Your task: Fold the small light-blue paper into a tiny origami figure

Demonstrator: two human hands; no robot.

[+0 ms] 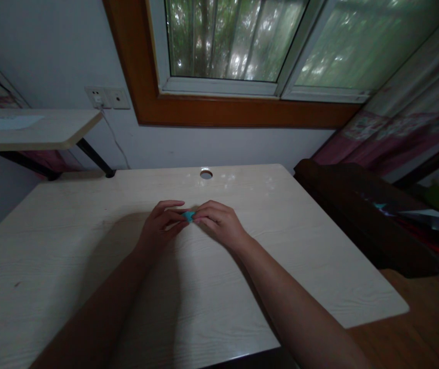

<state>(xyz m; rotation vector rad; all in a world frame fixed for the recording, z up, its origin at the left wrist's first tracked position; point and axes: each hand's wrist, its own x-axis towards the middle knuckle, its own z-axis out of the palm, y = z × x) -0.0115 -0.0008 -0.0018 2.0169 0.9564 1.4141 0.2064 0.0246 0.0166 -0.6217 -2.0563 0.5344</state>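
Between my two hands is a small teal object (pixel 189 216), mostly covered by fingertips, so its kind does not show. My left hand (pixel 161 223) pinches its left side between thumb and fingers, with the index finger stretched out above it. On the other side, my right hand (pixel 219 218) grips the right end with the thumb and bent fingers. Both hands are close together over the pale wood-grain desk (pixel 219 287), toward its far side. Whether the object touches the desktop, I cannot tell.
A raised shelf (pixel 65 134) on black legs stands at the desk's back left. A round cable hole (pixel 206 175) lies near the back edge. Behind are a wall socket (pixel 107 98) with a cord and a window (pixel 234 46). Dark brown furniture (pixel 338 200) stands to the right.
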